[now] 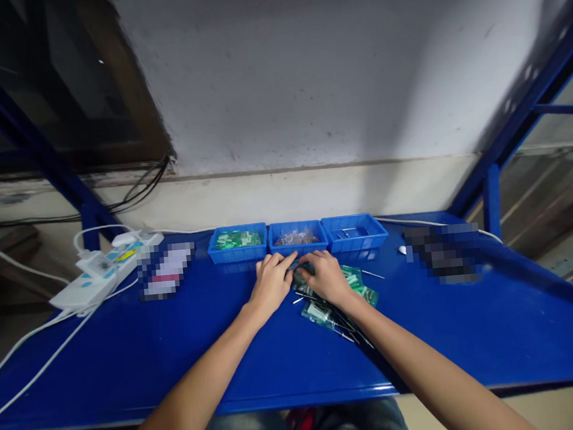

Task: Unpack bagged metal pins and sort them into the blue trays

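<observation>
My left hand [273, 278] and my right hand [328, 277] meet just in front of the middle blue bin [299, 248]. Their fingertips pinch together around a small dark piece [295, 265], too small and covered to name. Beneath my right hand and wrist lies a loose pile of green-and-clear packets [315, 311] mixed with thin dark and metal rods [344, 327]. One slim metal rod [373, 274] sticks out to the right of the pile. Small clear and brownish pieces [296, 237] fill the middle bin.
The left blue bin [238, 254] holds green packets; a few metal rods lie in the right blue bin [356, 243]. A white power strip [106, 274] with cables and a blurred-out flat object [168, 272] are at left. A dark blurred-out object [443, 255] lies at right.
</observation>
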{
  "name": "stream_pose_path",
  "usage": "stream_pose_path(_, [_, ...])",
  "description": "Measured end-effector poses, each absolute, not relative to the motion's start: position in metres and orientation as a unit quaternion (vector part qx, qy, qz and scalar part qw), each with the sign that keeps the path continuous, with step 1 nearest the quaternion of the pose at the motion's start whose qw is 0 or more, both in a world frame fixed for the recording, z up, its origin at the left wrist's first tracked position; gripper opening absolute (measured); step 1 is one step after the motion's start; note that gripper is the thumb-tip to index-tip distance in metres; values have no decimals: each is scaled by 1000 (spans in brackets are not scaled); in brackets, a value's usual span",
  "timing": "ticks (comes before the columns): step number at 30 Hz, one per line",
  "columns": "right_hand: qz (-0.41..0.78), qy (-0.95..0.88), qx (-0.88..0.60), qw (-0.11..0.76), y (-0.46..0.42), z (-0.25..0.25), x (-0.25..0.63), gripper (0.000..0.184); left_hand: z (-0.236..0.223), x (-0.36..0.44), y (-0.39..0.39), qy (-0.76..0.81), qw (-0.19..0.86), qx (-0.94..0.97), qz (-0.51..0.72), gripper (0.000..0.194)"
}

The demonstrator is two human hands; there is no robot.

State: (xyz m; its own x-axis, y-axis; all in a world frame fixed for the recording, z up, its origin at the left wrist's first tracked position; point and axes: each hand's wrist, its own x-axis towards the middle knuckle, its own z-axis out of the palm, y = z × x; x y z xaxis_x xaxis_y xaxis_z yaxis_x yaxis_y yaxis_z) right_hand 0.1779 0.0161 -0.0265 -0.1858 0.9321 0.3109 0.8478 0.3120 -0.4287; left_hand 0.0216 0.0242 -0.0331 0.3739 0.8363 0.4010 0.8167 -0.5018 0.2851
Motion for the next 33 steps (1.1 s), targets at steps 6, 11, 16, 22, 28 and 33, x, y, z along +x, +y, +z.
stream_pose_path(6, [98,-769,-588,230,17,-28,177,23,-30,13,27,540,45,803,246,29])
stream_pose_path(11, [99,-756,-601,240,18,-31,177,27,-33,12,27,534,69,805,249,17])
stream_pose_path(16, [122,-736,-573,338,17,-30,177,38,-34,18,25,518,106,798,288,9])
stream_pose_path(22, [105,-691,-538,472,10,-20,176,37,-24,16,26,466,230,750,410,19])
stream_pose_path(28, [169,-677,-527,486,8,-11,182,15,-15,15,19,458,180,746,450,20])
stream_pose_path(33, [467,-554,-488,487,-2,3,174,39,-13,17,12,416,105,763,483,26])
